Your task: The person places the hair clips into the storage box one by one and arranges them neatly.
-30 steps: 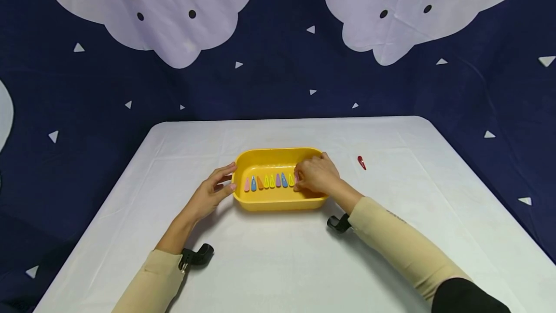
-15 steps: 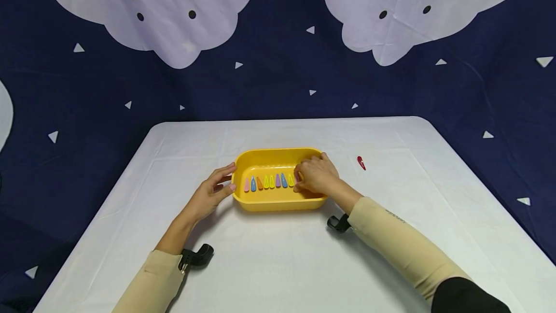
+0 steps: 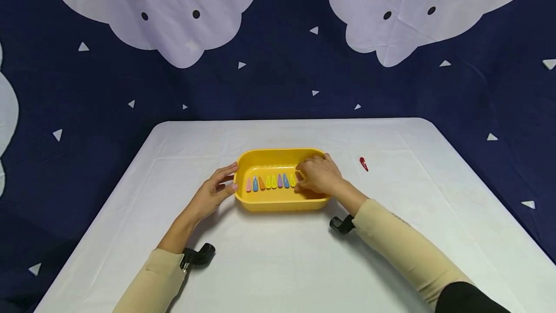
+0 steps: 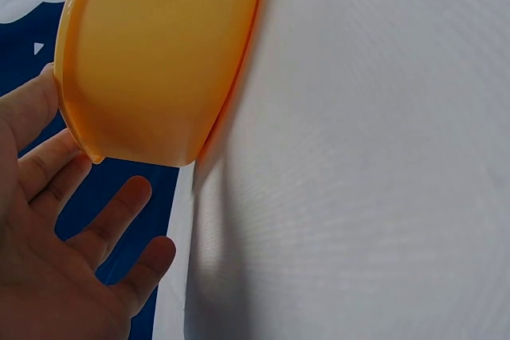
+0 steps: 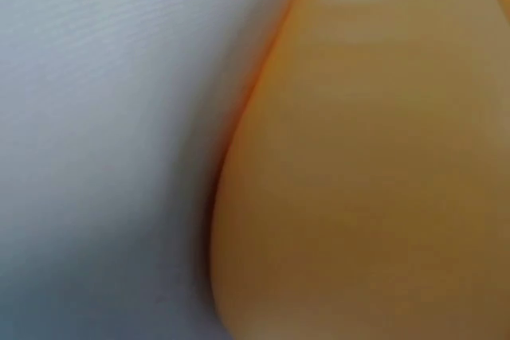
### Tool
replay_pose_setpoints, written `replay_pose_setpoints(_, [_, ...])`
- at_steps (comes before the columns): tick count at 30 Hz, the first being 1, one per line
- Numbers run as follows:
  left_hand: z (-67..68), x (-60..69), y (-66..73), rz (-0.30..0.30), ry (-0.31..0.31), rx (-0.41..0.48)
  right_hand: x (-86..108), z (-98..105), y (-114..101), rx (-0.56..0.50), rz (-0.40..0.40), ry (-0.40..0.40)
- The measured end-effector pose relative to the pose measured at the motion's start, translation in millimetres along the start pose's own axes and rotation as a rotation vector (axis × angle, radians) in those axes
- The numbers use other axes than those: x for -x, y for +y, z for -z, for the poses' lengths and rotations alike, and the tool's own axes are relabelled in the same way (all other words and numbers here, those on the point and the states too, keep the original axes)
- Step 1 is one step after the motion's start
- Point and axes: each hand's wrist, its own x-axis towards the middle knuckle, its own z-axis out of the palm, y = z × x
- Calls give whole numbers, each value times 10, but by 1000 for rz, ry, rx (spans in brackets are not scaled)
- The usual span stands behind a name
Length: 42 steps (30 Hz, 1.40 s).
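A yellow plastic tray stands mid-table, with several small snap hair clips lined up inside in pink, blue, orange, yellow and purple. My left hand holds its left end by the rim; in the left wrist view the outer fingers are spread off the tray. My right hand reaches over the right side into the tray, finger and thumb closed around the right end of the row, pinching a hair clip that they largely cover. Only the tray's outer wall fills the right wrist view; no fingers show.
A single red hair clip lies on the white table, right of the tray. Behind the table hangs a dark blue cloth with clouds and small triangles.
The whole head view has shifted slightly. Both hands, the tray and the row of clips stay essentially in place; the pinkish clip glimpsed earlier between the right fingers is less visible now.
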Motion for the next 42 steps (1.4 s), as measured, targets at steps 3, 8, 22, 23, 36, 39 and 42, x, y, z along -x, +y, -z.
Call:
replay_pose_setpoints(3, [-4, -4, 7, 6, 0, -2, 4, 21, 19, -69, -7, 17])
replay_pose_setpoints(8, [-7, -7, 1, 12, 0, 0, 6, 53, 63, -207, 12, 71])
replay_pose_setpoints(22, [-7, -13, -1, 30, 3, -6, 166, 173, 408, -671, -37, 287])
replay_pose_setpoints(23, [-6, -13, -4, 29, 3, -6, 182, 180, 443, -684, -50, 305])
replay_pose_setpoints(36, [-4, -3, 3, 36, -1, 1, 370, 10, 928, -668, -202, 307])
replay_pose_setpoints(39, [-3, -3, 4, 41, 0, 1, 413, -50, 1046, -661, -240, 252])
replay_pose_setpoints(42, [-1, -2, 3, 45, 0, 4, 453, -83, 1150, -663, -273, 196])
